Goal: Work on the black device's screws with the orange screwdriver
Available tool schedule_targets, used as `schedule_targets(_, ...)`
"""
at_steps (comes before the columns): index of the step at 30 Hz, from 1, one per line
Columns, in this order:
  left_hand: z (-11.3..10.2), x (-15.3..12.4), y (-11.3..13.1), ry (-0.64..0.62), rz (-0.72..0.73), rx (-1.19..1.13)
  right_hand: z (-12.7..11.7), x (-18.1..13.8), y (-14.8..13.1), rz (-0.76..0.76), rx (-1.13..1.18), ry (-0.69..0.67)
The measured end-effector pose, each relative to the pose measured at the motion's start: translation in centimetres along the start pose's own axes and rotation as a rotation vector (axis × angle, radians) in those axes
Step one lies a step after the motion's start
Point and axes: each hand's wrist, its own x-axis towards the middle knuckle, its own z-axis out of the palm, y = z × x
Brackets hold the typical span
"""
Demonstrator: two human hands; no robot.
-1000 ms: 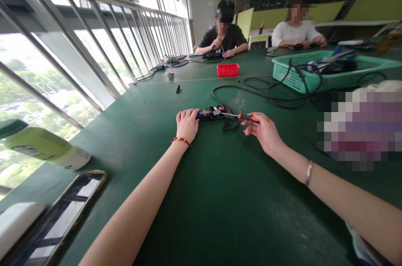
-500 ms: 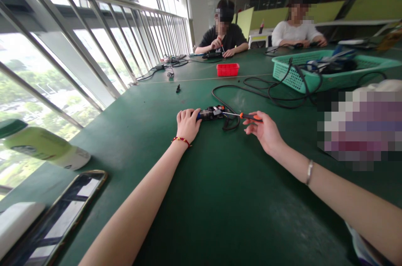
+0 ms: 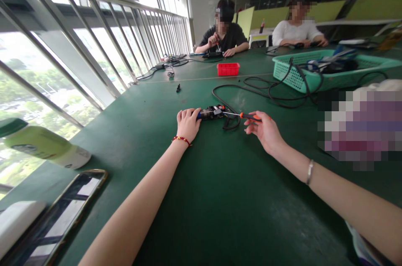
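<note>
My left hand (image 3: 187,124) is closed over the near end of a small black device (image 3: 211,113) with a blue end, which lies on the green table (image 3: 220,199). My right hand (image 3: 264,132) pinches the orange handle of a thin screwdriver (image 3: 248,116). Its metal shaft points left and its tip rests on the top of the device. A black cable (image 3: 251,90) runs from the device across the table toward the right.
A teal basket (image 3: 289,78) full of cables and tools stands at the right. A small red bin (image 3: 228,69) sits further back. A phone (image 3: 63,216) and a green-and-white object (image 3: 44,147) lie at the near left. Two other people sit at the far end.
My right hand has shifted very slightly around the screwdriver handle. The device and my left hand stay where they were.
</note>
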Motion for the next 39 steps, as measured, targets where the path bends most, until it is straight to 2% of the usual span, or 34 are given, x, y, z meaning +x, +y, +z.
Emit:
schedule_targets(10, -0.1, 0.0, -0.2, 0.026, 0.037, -0.018, -0.3, -0.2, 0.1, -0.062, -0.067, -0.059)
schedule_targets(18, -0.6, 0.0, -0.2, 0.068, 0.095, 0.007, -0.1, -0.3, -0.1, -0.078, -0.049, -0.019)
schedule_targets(25, -1.2, 0.1, 0.2, 0.031, 0.179, 0.126, -0.3, -0.4, 0.2, -0.211, -0.157, 0.021)
schedule_targets(30, -1.4, 0.0, 0.4, 0.02, 0.151, 0.144, -0.1, -0.9, 0.1, -0.331, -0.218, 0.073)
schedule_targets(39, -1.3, 0.1, 0.5, 0.013, 0.082, 0.14, 0.3, -1.9, -0.5, -0.395, -0.376, -0.104)
